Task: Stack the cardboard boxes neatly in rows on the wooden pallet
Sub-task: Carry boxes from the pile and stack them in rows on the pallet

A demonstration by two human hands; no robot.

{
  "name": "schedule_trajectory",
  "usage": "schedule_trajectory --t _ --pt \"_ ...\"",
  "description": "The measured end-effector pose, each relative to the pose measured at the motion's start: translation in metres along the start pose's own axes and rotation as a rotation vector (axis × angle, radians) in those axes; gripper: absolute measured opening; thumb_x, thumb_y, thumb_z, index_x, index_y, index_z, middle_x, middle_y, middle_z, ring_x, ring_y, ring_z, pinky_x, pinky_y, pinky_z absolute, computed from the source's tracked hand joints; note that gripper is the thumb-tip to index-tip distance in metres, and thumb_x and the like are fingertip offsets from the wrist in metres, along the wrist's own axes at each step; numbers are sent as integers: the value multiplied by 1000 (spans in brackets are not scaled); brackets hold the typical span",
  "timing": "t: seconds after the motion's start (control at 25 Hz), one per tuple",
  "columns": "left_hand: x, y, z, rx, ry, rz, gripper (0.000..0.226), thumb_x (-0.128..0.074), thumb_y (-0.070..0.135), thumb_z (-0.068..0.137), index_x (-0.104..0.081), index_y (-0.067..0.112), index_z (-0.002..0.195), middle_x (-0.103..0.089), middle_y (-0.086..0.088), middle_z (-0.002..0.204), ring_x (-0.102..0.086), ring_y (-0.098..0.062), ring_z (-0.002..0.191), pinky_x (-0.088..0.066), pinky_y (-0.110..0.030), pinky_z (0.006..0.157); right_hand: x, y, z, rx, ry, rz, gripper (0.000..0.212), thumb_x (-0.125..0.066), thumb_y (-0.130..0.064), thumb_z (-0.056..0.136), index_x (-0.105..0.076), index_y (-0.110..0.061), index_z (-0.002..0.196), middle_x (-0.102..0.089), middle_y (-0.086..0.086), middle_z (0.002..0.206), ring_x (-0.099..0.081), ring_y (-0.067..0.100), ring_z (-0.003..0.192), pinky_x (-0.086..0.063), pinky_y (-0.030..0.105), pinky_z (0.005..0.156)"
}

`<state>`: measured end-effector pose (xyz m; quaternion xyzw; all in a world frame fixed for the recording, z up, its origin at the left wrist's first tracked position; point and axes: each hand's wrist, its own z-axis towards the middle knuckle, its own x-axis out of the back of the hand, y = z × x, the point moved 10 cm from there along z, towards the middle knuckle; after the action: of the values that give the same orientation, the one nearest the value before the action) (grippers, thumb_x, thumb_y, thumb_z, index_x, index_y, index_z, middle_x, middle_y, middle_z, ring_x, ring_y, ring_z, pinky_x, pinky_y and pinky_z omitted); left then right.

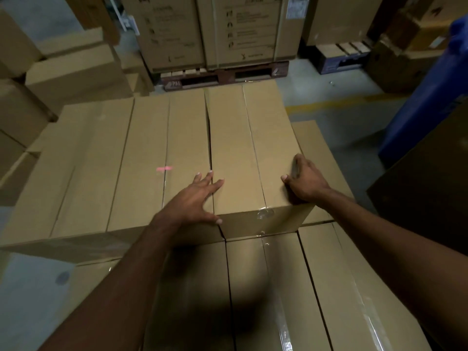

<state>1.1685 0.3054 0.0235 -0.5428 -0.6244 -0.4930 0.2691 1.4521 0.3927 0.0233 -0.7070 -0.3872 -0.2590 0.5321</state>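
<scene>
Head view, dim warehouse. The box (253, 148) sat on the top layer of a stack, at the right end of its row, with its long side running away from the person. Its left side lay against the neighbouring box (152, 160), and a thin dark gap showed between them. Clear tape (266, 214) shone on its near face.

Left hand (195, 198): fingers straight and spread, palm flat across the seam between the two boxes, fingertips on the box top, thumb at the near top edge. It was pressing, not gripping.

Right hand (306, 181): thumb on the top, fingers curled over the right top edge and down the side, clasping that edge near the front corner.

Underneath, the lower boxes (278, 287) ran toward the person, taped along their seams, with the top row resting on them. What the stack stood on was hidden.

A small pink light mark (164, 169) lay on the neighbouring box. Beyond the stack, tall printed cartons (228, 34) stood on a dark pallet (225, 77). Plain cartons (76, 72) were piled at the left. A blue object (430, 97) stood at the right, its kind unclear. A yellow line (342, 103) crossed the floor.
</scene>
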Motion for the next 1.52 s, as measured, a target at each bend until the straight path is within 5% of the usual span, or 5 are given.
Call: schedule_trajectory --t 0.12,0.36,0.56,1.04,1.52 --pt "7 0 -19 27 89 -227 112 -82 52 79 -9 39 163 2 6 172 -2 -18 157 -18 -46 126 9 -17 -45 43 104 -97 78 -63 -41 99 -21 -22 162 -22 8 167 -28 32 150 -33 52 119" --pt "30 23 -138 74 449 -688 66 -70 30 95 -40 34 154 -45 6 156 -44 -10 138 -42 -40 111 14 -63 -187 216 109 50 64 -66 -33 98 -38 -26 155 -42 -3 157 -39 18 142 -39 41 114" --pt "20 47 -275 168 566 -694 51 -66 34 97 -51 35 146 -58 19 137 -56 -1 124 -49 -30 99 -1 -84 -315 134 44 439 55 -71 -25 96 -50 -33 146 -60 -15 135 -58 0 118 -56 33 96" --pt "-26 108 -606 283 692 -812 46 -72 29 92 -61 36 137 -65 22 129 -56 17 111 -39 2 86 -22 -119 -610 157 -79 694 39 -69 -5 93 -64 -29 124 -76 -6 103 -70 13 98 -58 40 94" --pt "-43 -99 -872 481 824 -1320 36 -70 5 94 -67 20 127 -76 5 111 -71 -6 103 -55 -22 89 -223 -324 -803 167 -275 787 35 -69 -3 93 -64 -17 124 -78 6 100 -71 20 93 -54 33 81"
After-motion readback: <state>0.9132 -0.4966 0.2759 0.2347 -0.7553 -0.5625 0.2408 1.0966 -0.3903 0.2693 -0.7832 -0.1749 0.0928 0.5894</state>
